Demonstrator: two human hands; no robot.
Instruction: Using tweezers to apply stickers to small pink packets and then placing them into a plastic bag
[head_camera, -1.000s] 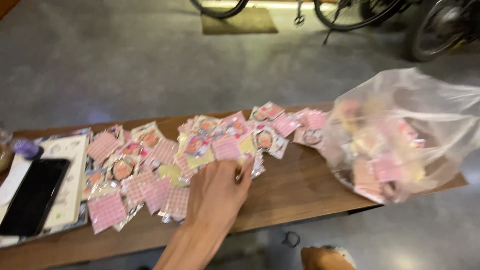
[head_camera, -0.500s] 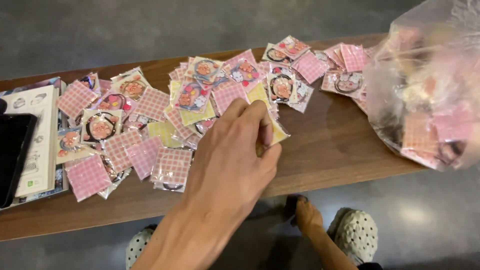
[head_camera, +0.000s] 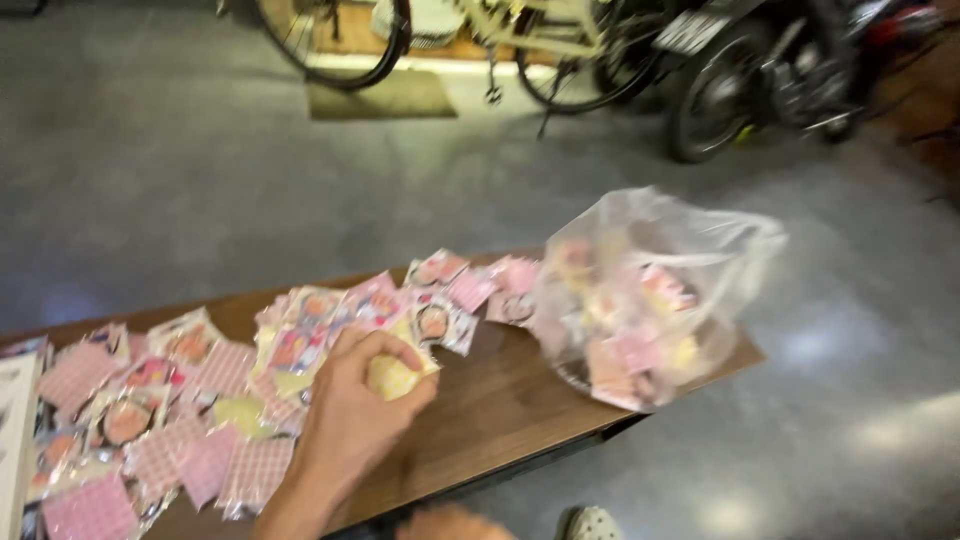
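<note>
My left hand rests over a spread of small packets on a long wooden table. Its fingers are curled around one yellow packet, lifted slightly off the pile. The packets are pink checked or yellow, in clear wrap, and some show round picture badges. They lie overlapping from the table's left end to its middle. A clear plastic bag full of the same kind of packets sits at the right end of the table. My right hand is out of view.
A white booklet edge lies at the table's far left. Bicycles and a motorbike are parked across the grey concrete floor, beside a brown mat. My shoe shows under the table's front edge.
The view has swung up and to the right. My left hand went from lying flat on the packets to closing its fingers on a yellow one.
</note>
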